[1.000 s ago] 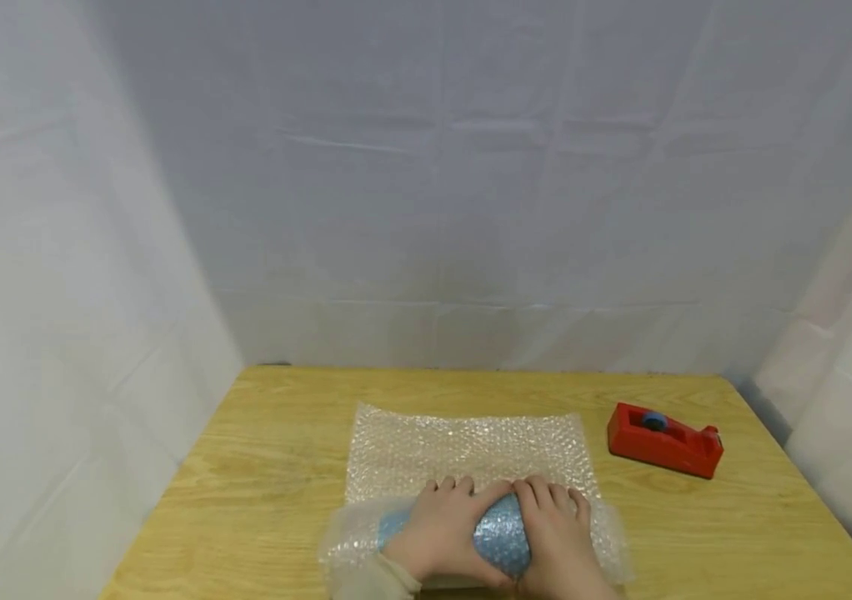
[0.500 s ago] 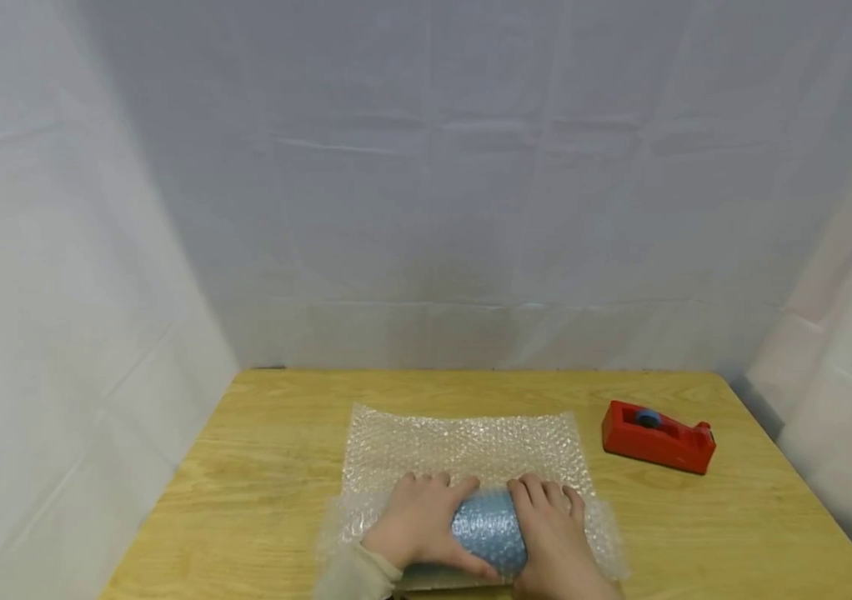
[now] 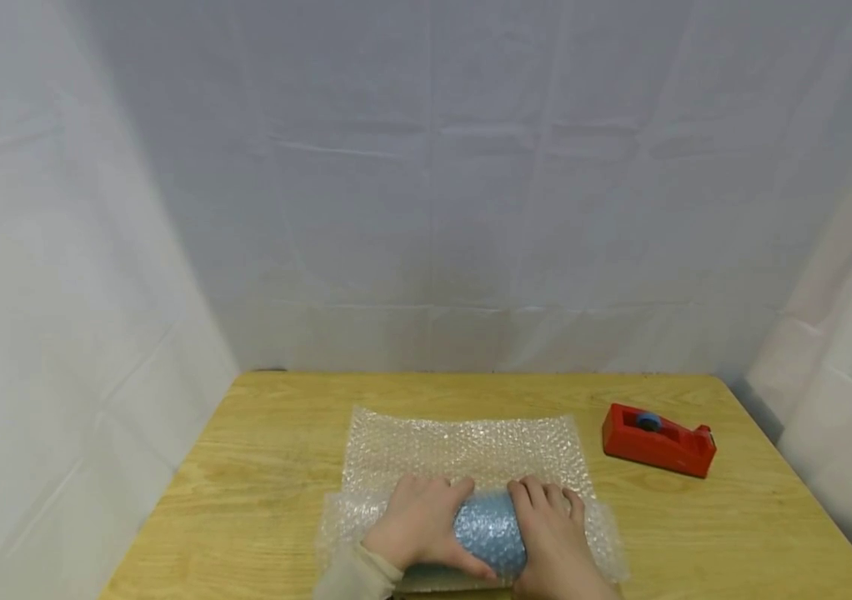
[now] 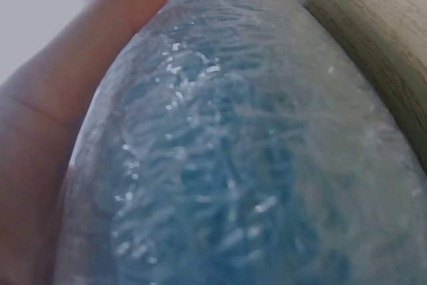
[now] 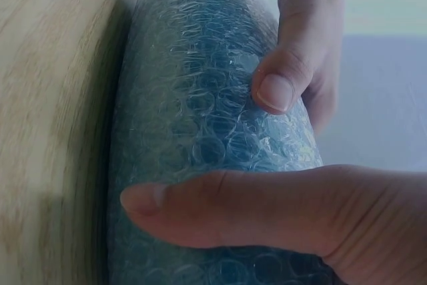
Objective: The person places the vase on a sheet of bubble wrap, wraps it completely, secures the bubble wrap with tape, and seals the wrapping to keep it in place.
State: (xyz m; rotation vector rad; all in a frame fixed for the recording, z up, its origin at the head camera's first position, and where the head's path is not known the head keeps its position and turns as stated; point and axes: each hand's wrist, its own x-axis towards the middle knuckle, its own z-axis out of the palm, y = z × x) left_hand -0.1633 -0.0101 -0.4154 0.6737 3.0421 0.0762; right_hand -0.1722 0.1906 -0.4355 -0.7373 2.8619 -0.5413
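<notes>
A blue rounded, cylinder-like object [image 3: 489,529] lies sideways near the front of the table, wrapped in clear bubble wrap [image 3: 471,446]. My left hand [image 3: 422,521] grips the roll left of its middle. Farther right, my right hand [image 3: 552,533] grips it too, its fingers over the top. Blue shows between the two hands. In the right wrist view the right thumb [image 5: 220,208] lies across the near side, with the left thumb [image 5: 287,81] pressed on the wrap beyond. The left wrist view shows the wrapped blue surface [image 4: 213,138] up close. The kind of object inside is hidden by the wrap.
A flat sheet of the wrap stretches behind the roll, and loose wrap ends stick out at both sides. To the right stands a red tape dispenser [image 3: 659,442] with a blue hub. White sheeting [image 3: 426,208] surrounds the wooden table [image 3: 268,467] at the back and sides.
Since a second ago my left hand has moved left along the roll, baring more blue between the hands. Over the last half second both hands stay nearly still. The view has shifted slightly.
</notes>
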